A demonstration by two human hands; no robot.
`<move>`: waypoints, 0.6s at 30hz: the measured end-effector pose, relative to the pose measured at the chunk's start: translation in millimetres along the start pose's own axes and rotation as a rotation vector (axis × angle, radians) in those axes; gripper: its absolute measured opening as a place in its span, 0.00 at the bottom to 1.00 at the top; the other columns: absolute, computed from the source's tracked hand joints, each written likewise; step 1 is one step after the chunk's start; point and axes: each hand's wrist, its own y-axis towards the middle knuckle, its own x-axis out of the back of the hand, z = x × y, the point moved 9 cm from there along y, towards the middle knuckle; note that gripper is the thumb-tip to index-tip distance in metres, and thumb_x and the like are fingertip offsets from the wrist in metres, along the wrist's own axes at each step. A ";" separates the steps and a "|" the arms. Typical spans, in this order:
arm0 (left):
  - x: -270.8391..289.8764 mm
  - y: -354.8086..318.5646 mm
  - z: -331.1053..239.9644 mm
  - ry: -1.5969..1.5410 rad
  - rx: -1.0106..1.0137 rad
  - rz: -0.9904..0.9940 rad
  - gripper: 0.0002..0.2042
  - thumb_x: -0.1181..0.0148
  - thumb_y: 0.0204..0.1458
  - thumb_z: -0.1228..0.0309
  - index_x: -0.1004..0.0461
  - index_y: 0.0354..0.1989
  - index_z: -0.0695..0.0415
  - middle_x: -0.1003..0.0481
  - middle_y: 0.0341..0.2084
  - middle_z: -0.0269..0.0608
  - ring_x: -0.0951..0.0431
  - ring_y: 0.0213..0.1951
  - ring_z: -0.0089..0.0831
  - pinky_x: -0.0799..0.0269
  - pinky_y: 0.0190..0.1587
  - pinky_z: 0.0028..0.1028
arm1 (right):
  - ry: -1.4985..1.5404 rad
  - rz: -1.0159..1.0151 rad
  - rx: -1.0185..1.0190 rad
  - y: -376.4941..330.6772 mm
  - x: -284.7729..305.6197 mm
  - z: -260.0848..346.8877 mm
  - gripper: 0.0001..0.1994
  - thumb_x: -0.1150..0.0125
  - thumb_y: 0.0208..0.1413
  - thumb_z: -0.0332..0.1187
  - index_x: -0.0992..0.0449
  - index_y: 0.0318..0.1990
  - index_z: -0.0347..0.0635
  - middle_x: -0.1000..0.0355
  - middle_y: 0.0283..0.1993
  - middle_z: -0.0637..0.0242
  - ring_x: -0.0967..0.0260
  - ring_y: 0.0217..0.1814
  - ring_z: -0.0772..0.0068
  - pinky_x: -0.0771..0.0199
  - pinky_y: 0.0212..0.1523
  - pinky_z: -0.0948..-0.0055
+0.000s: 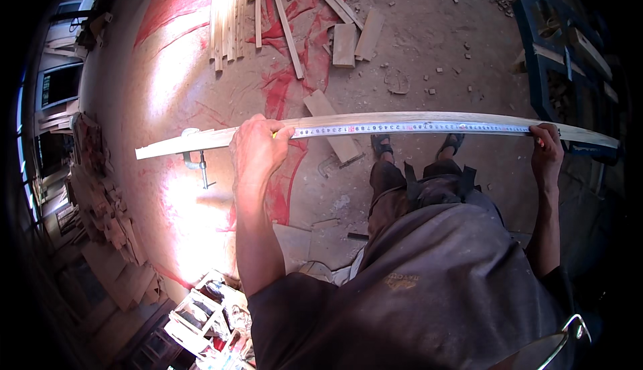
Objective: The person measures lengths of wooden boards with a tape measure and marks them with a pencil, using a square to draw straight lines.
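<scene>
A long pale wooden strip [429,116] runs across in front of me, bowed by the lens. Stretched along its near edge is the white blade of a tape measure [402,128]. My left hand [258,145] is closed over the strip and blade at the left, with a speck of yellow by its fingers. Further right, my right hand [548,148] pinches the blade against the strip, and something small and reddish shows at its fingertips. Left of my left hand, a metal clamp [195,159] is fixed on the strip, its screw hanging down.
Several wooden strips [234,15] lie on a red sheet [167,12] on the floor ahead. Short boards [345,45] lie nearby, and another board [323,105] lies under the strip. A blue metal frame [536,35] stands at the far right. Wood scraps [100,202] are heaped at left.
</scene>
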 end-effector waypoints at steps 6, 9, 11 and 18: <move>-0.9 0.1 -0.7 0.002 0.004 0.006 0.10 0.30 0.54 0.61 0.11 0.36 0.52 0.23 0.31 0.48 0.20 0.38 0.49 0.26 0.43 0.44 | 0.002 0.002 0.020 1.9 -1.8 7.1 0.09 0.36 0.61 0.16 0.17 0.44 0.38 0.23 0.45 0.59 0.20 0.49 0.58 0.16 0.49 0.67; -0.6 0.1 -0.4 0.005 0.006 0.000 0.10 0.30 0.54 0.61 0.11 0.36 0.52 0.23 0.30 0.48 0.20 0.37 0.50 0.27 0.43 0.44 | 0.023 0.005 0.005 2.5 -1.6 9.5 0.11 0.37 0.58 0.12 0.18 0.44 0.37 0.24 0.44 0.59 0.21 0.48 0.58 0.17 0.49 0.65; -1.0 -0.1 0.3 -0.003 0.010 0.003 0.10 0.30 0.54 0.61 0.11 0.36 0.52 0.23 0.31 0.48 0.20 0.38 0.50 0.27 0.43 0.44 | 0.028 0.010 -0.007 3.1 -1.9 10.4 0.11 0.37 0.58 0.12 0.18 0.44 0.37 0.24 0.44 0.59 0.21 0.47 0.58 0.17 0.48 0.65; -0.7 0.0 0.9 -0.017 0.003 0.008 0.10 0.31 0.55 0.61 0.11 0.37 0.53 0.23 0.32 0.48 0.20 0.39 0.49 0.26 0.44 0.43 | 0.007 -0.001 -0.011 4.5 -1.0 9.9 0.10 0.38 0.57 0.12 0.18 0.43 0.35 0.24 0.43 0.59 0.20 0.47 0.57 0.17 0.48 0.65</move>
